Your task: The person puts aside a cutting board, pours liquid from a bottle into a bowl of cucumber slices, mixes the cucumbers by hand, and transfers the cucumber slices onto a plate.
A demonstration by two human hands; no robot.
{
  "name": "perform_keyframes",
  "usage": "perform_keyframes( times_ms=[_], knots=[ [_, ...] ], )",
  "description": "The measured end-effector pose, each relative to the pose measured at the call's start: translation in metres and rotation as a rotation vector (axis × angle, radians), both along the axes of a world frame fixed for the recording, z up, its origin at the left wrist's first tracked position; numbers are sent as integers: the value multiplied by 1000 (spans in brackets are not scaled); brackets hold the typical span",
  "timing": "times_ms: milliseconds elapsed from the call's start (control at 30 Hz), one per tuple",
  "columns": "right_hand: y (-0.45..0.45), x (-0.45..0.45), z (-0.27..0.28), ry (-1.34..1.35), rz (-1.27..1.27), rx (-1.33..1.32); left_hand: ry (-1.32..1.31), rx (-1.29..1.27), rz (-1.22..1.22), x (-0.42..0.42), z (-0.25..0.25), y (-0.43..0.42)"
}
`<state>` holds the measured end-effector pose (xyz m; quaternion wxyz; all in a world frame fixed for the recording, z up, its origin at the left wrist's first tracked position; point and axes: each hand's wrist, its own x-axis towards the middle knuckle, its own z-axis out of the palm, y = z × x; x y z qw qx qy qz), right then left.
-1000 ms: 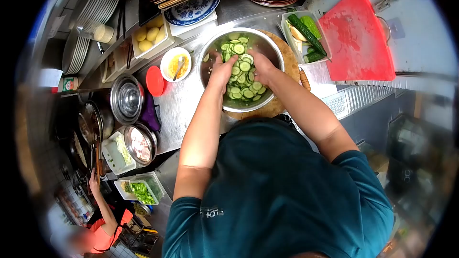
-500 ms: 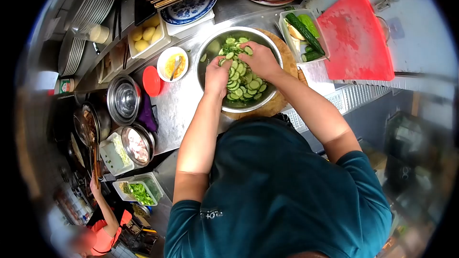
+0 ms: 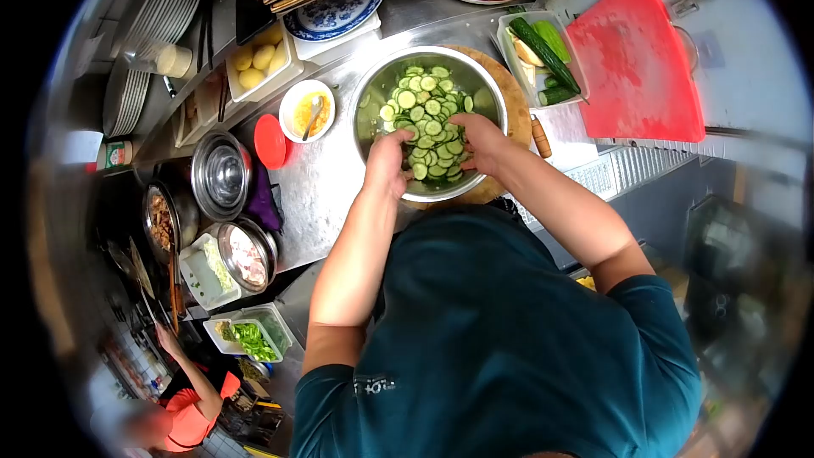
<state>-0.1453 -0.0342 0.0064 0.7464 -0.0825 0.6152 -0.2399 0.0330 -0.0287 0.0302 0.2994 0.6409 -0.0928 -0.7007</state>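
Evidently, cucumber slices (image 3: pixel 434 106) already cut, heaped in steel bowl (image 3: pixel 477 85) on round board (image 3: pixel 517 115). I see left hand (image 3: pixel 388 163) and right hand (image 3: pixel 485 144) inside bowl, apart, at near sides of heap, fingers curled inward, some tips buried. Can't tell whether either grips slices. I judge slicing done for this batch, hand-work under way, finish point unclear. Left uncut: whole cucumbers (image 3: pixel 543 41), right of bowl.

Brightly lit steel counter (image 3: pixel 314 191) | pale wall (image 3: pixel 739 51), right side
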Motion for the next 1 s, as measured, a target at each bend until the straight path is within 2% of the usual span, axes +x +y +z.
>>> perform_keyframes(
  times_ms=[33,100,167,233,300,367,400,433,467,533,567,600,633,667,700,767,867,967,1000],
  knots=[
    [0,1,-3,-32,-19,21,85,42,6,1,-14,-1],
    [-2,3,-8,-96,-47,58,191,-30,56,0,-45,1],
    [-7,-6,-19,-264,-85,57,251,-73,50,10,-66,-1],
    [-8,-10,-15,-455,-132,2,355,-68,44,14,-37,-5],
    [-12,-13,4,-499,-129,-93,402,-135,43,18,-24,-8],
    [-19,-14,28,-543,-201,-139,293,-225,37,20,-13,-14],
    [-24,-18,31,-557,-189,-172,196,-303,20,15,12,-16],
    [-26,-18,34,-354,-131,-255,99,-381,6,13,26,-17],
    [-29,-17,37,-151,-67,-338,-66,-496,-95,14,17,-25],
    [-37,-12,27,228,52,-475,-284,-544,-245,13,-2,-34],
    [-36,-9,15,223,47,-404,-392,-567,-323,12,-14,-38],
    [-35,-1,15,220,41,-332,-304,-424,-279,8,-29,-39],
    [-35,6,12,216,35,-261,-283,-381,-282,0,-21,-34],
    [-34,12,-13,143,-38,-176,-205,-405,-258,-2,-38,-30],
    [-35,7,-37,-163,-26,-154,-128,-428,-234,-2,-54,-26],
    [-35,0,-35,-259,41,-47,33,-305,-228,-4,-36,-20],
    [-24,2,-34,-119,121,-300,237,-225,-260,4,-39,-19],
    [-27,-5,-13,110,339,-511,207,-207,-129,4,-29,-16],
    [-31,-7,-19,259,427,-668,169,-253,-104,2,-28,-14]
  ],
)
